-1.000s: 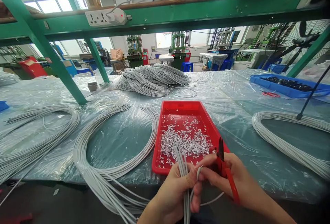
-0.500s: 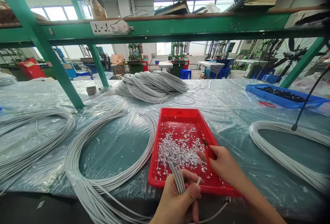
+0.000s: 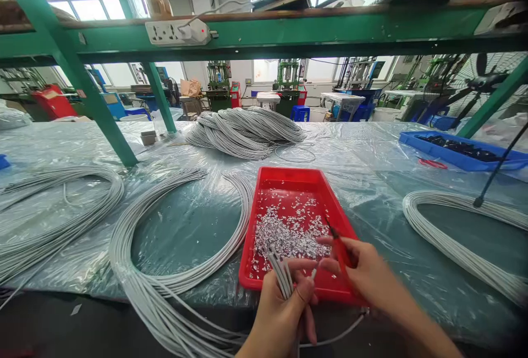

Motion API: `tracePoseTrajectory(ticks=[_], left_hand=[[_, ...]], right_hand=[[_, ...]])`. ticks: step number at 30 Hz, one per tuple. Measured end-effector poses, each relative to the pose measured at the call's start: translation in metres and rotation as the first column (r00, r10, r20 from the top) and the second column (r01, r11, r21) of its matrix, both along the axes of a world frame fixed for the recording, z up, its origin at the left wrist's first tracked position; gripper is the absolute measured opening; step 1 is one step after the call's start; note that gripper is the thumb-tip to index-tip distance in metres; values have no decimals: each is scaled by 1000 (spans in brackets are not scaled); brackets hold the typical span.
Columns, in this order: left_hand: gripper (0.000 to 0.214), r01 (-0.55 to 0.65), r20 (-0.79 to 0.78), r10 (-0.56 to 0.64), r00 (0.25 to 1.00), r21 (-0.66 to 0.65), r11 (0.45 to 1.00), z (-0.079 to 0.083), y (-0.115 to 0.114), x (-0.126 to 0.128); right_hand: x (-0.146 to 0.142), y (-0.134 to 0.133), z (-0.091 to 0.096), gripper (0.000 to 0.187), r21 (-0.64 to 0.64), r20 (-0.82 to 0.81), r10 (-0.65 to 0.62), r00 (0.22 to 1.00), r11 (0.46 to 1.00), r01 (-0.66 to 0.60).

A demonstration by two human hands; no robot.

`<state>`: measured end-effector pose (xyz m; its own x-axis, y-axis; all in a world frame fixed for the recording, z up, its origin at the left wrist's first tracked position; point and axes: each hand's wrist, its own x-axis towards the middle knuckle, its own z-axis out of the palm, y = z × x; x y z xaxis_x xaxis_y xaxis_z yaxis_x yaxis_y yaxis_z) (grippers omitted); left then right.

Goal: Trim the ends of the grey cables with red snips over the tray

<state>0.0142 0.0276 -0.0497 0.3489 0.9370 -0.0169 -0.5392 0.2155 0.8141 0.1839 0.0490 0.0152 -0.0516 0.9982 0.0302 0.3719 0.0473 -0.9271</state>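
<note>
My left hand [image 3: 284, 306] is closed round a small bunch of grey cable ends [image 3: 279, 271], which stick up over the near edge of a red tray [image 3: 350, 231]. One cable end [image 3: 313, 274] stands apart, pinched by the thumb. My right hand [image 3: 363, 275] is closed on red-handled cutters [image 3: 336, 242], their dark tip pointing up and left over the tray. The tray floor is littered with silvery-white cable scraps [image 3: 289, 231]. The two hands almost touch just above the tray's near rim.
Large loops of grey cable [image 3: 181, 270] lie left of the tray, with more at far left [image 3: 61, 220], at right [image 3: 457, 237] and piled behind [image 3: 243, 130]. A blue tray [image 3: 457, 152] sits far right. Green frame posts [image 3: 88, 99] and a shelf with a power strip [image 3: 177, 32] stand overhead.
My right hand went forward over the tray with the cutters, then came back toward my left hand. The left hand kept the cable bunch, moving slightly forward over the tray rim.
</note>
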Motion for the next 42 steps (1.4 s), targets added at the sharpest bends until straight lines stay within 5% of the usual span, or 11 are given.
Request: tracePoseTrajectory(ticks=[6,10,14,21,27,32,35,38,42], left_hand=[[36,19,38,-16,999,-79,997,20,-12,-14],[40,55,55,-54,997,-15,998,7,-11,-10],[41,26,28,-26,999,-15,1000,-3,-12,-6],[40,40,12,-40,999,30,999,3,-13,-10],[42,4,-32,-5,999,-4,1000,11,-13,-12],[43,13,-59,-12,998,21,1000,13,-11,-14],[38,-4,-213,44,976,185,983,10,-14,-14],[41,140,-362,-17,932,318,938,-2,-16,-11],[52,296,-47,-293,955,254,921,-14,-14,-6]], right_hand=[[39,-37,-8,77,-86,-103,141,985,985,-150],[55,-67,-19,81,-176,206,251,946,960,-216],[50,-69,-8,90,-241,359,346,867,932,-272],[26,-62,32,48,-255,217,420,881,896,-364],[33,-57,27,44,-269,220,462,859,875,-402],[49,-50,7,63,-237,281,378,882,918,-318],[51,-44,-1,76,-168,147,227,963,965,-202],[46,-42,3,77,-71,-12,84,996,994,-85],[44,-46,10,62,-85,-117,82,990,992,-93]])
